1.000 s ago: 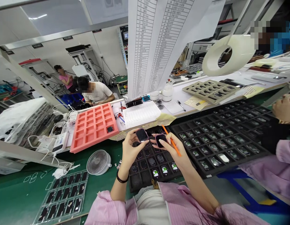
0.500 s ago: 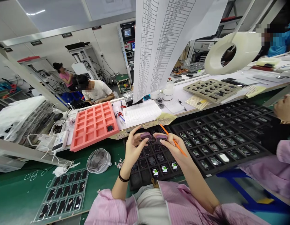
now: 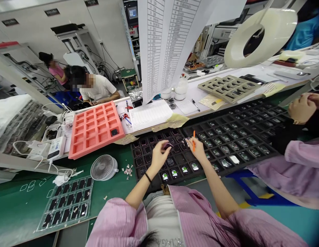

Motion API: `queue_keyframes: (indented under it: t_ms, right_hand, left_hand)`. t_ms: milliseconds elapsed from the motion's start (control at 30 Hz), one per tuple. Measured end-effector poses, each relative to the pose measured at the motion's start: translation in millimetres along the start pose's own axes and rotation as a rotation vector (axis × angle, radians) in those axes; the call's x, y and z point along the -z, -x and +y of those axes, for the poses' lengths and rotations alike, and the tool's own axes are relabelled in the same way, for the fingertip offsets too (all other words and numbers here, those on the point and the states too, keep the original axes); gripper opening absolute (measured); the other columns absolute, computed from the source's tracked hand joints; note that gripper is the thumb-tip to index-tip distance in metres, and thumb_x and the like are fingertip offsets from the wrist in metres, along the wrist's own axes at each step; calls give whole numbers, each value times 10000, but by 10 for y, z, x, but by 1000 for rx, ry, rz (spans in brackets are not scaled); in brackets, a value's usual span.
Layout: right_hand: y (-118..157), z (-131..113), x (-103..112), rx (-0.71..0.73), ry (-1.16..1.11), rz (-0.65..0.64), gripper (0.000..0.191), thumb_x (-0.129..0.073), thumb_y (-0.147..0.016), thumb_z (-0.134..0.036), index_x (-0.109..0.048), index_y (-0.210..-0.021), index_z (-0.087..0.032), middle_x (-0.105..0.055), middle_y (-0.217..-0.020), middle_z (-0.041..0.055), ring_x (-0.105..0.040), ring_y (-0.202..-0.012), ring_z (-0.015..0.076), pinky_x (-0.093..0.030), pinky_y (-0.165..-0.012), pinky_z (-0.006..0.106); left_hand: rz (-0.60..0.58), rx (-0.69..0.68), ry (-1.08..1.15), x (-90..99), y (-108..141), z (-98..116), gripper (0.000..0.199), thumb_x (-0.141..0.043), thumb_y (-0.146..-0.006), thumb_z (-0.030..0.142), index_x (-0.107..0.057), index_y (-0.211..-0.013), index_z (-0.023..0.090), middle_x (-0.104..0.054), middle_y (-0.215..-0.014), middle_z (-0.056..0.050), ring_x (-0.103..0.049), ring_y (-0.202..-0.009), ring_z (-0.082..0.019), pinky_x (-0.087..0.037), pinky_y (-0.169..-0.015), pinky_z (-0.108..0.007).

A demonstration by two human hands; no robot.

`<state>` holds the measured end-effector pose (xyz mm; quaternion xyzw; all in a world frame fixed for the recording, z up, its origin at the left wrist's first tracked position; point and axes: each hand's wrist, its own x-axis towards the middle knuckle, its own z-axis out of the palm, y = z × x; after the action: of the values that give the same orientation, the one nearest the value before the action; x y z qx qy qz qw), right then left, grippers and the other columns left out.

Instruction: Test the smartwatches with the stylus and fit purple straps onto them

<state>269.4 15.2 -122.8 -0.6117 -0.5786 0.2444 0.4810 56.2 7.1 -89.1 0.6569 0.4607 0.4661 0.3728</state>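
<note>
- Coral foam tray (image 3: pixel 75 153) on the far left, beside a small fan (image 3: pixel 104 167). What comes after those?
- Left hand (image 3: pixel 159 157), above the black tray (image 3: pixel 135 171). Its fingers (image 3: pixel 161 146) are pinched together on a purple watch case (image 3: pixel 167 145), which sits at the fingertips, up and to the right of the palm.
- Which way does the case lie?
- It shows almost edge-on, so its long axis is hard to settle. It seems to run roughly left to right, tipped a little. It appears to be held just above the tray, though I can't be sure there is no contact.
- Which hand is nearer to it?
- The left, since it holds the case. Right hand (image 3: pixel 197 149) is close by on the right, with a gap between the two.
- What's in the right?
- An orange stick (image 3: pixel 193 141), upright, gripped by fingers (image 3: pixel 188 141) drawn together. Something dark may lie at those fingertips, but it's too small to tell.
- Further right?
- A second black tray (image 3: pixel 252 166), then a co-worker's hand (image 3: pixel 300 108) and pink sleeve (image 3: pixel 285 171), well apart from all this.
</note>
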Motion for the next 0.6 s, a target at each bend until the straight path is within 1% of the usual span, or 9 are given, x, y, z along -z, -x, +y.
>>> queue_keyframes:
  t_ms: [67,167,233,300,367,433,500,533,600]
  right_hand:
    - [99,416,-104,-19,68,-52,429,-503,-813,-523,-271,-577,-251,-328,-479,-72,-381,-448,105,-378,-512,247]
    - [242,789,-237,-39,119,-123,408,-482,-790,-514,-274,-556,-252,-316,-461,-77,-331,-438,102,-350,-491,243]
    - [282,910,-269,-56,152,-151,387,-485,-778,-487,-268,-559,-253,-348,-468,-69,-356,-452,111,-353,-497,244]
    - [287,974,-240,-74,187,-163,358,-497,-765,-449,-268,-571,-254,-382,-491,-57,-389,-476,124,-367,-519,252]
    - [300,994,-167,-91,227,-158,320,-502,-761,-411,-279,-594,-255,-413,-533,-40,-425,-517,144,-384,-559,269]
    - [360,964,-97,-108,267,-140,277,-491,-777,-384,-297,-627,-254,-449,-598,-13,-465,-588,171,-400,-616,294]
    - [488,881,-81,-115,293,-144,238,-467,-814,-371,-329,-662,-250,-488,-668,17,-499,-663,192,-411,-674,313]
    - [576,825,-105,-117,296,-168,223,-454,-835,-366,-350,-677,-247,-508,-695,27,-514,-689,198,-417,-696,315]
    - [781,704,-216,-120,288,-265,188,-441,-865,-346,-408,-712,-241,-552,-733,36,-547,-708,196,-432,-713,306]
  left_hand:
    - [-115,94,-47,-372,64,-423,214,-630,-796,150,-620,-1009,170,-678,-996,-77,-651,-926,-176,-553,-695,-257]
    - [-242,195,-157,-832,140,-907,227,-591,-802,77,-588,-1016,155,-689,-904,-58,-663,-857,-154,-544,-749,-279]
    - [-321,194,-221,-1027,147,-1074,201,-562,-815,61,-579,-993,154,-683,-863,-44,-665,-823,-146,-539,-760,-286]
    - [-364,178,-257,-1127,124,-1127,170,-535,-818,40,-585,-937,151,-671,-848,-45,-658,-829,-155,-529,-790,-310]
    - [-378,162,-282,-1134,97,-1103,161,-532,-802,24,-594,-885,147,-656,-904,-65,-633,-919,-182,-498,-872,-359]
    - [-376,132,-329,-1043,99,-1038,153,-539,-801,41,-598,-893,148,-625,-1016,-89,-579,-1036,-209,-446,-953,-399]
    - [-388,92,-427,-861,162,-961,150,-527,-827,93,-592,-948,154,-594,-1073,-93,-542,-1075,-215,-427,-965,-399]
    - [-417,81,-500,-747,221,-925,147,-522,-837,120,-587,-964,157,-592,-1055,-88,-545,-1054,-214,-435,-944,-390]
    - [-542,108,-642,-507,388,-871,120,-561,-824,182,-586,-940,164,-600,-975,-68,-564,-987,-220,-447,-899,-384]
